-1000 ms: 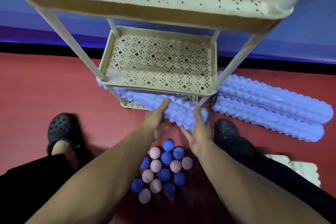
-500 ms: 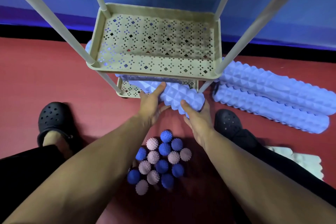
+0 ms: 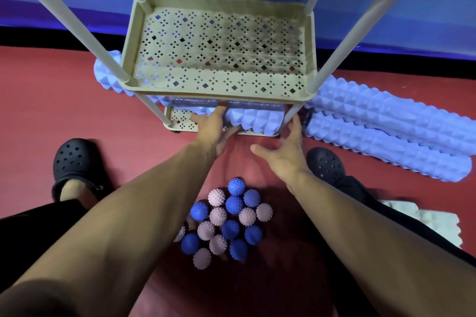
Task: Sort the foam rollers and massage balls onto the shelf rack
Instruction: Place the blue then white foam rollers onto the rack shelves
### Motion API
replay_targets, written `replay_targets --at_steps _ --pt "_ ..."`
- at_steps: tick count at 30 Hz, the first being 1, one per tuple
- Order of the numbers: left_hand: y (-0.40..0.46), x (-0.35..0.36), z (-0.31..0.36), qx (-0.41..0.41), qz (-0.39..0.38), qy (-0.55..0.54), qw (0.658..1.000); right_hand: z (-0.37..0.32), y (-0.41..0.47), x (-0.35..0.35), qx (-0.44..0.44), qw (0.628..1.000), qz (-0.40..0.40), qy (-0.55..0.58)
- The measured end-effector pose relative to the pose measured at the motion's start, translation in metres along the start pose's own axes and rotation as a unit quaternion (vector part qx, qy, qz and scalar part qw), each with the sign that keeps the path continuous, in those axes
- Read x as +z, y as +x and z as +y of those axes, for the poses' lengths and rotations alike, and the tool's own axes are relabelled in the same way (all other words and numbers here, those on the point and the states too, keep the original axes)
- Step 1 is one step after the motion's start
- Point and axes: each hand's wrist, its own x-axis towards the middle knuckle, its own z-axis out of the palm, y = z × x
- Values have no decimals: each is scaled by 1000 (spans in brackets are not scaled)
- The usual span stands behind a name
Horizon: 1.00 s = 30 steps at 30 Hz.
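Here, the rack [image 3: 219,0] is seen on the red floor [image 3: 51,116]. 1 roller [image 3: 253,118] lies on its bottom shelf, touched by the left hand [image 3: 213,127]. The right hand [image 3: 286,152] is held open, fingers spread. Balls [image 3: 226,221] lie bunched below.

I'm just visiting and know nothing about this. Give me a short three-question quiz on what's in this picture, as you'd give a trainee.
1. True or false: the pale blue ridged foam roller on the beige perforated rack's bottom shelf sticks out past the rack's left side.
2. Which hand touches that roller? A) left hand B) right hand C) both
3. Fill in: ____ more pale blue foam rollers lie on the red floor to the right.

Key: 1 true; 2 A; 3 two.
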Motion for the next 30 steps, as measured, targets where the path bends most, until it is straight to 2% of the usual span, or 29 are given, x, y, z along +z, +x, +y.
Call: replay_targets --at_steps 10,12,15,17,19,22,24,26,28,30 --pt "14 59 -5 1 -55 -6 998 14 8 -11 3 999 -47 26" --pt "8 67 -11 -21 -60 32 997 14 8 -12 2 998 -55 23" --pt "0 54 -25 -11 -50 164 985 14 8 -13 4 998 -54 20" --pt "-6 34 -28 25 -64 305 950 15 8 -14 6 999 -51 16" --pt "-7 16 -27 74 -82 433 894 16 9 -14 11 999 -48 2" --pt "-1 -4 -19 134 -88 589 792 16 9 -15 8 999 -50 -5" --pt "3 -12 -14 193 -77 662 720 17 9 -17 8 999 -49 -18" --pt "7 -16 -9 217 -78 720 654 17 9 -19 8 998 -48 -36" --pt "10 -13 -2 205 -92 752 619 18 10 -21 1 998 -48 -44" --pt "12 -7 6 182 -99 763 612 17 10 -23 -1 997 -53 -49"
